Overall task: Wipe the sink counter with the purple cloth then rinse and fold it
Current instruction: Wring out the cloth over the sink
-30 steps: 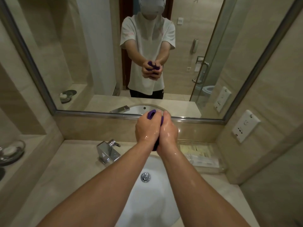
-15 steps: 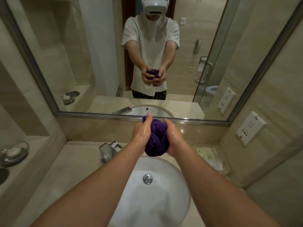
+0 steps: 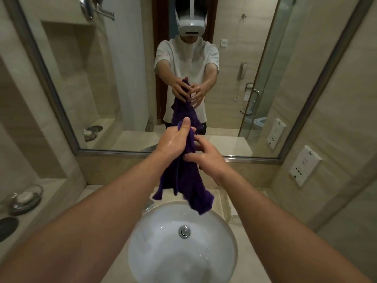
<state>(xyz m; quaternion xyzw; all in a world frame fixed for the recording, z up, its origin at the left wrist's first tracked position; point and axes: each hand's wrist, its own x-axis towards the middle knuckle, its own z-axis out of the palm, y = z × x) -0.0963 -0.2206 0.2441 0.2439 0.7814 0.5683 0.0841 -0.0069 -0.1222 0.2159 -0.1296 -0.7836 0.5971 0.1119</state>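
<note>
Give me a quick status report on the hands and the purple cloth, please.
Left hand grips the purple cloth at its top. Right hand touches it, fingers loose. Cloth hangs unfolded above the sink basin. Nothing in the way.
</note>
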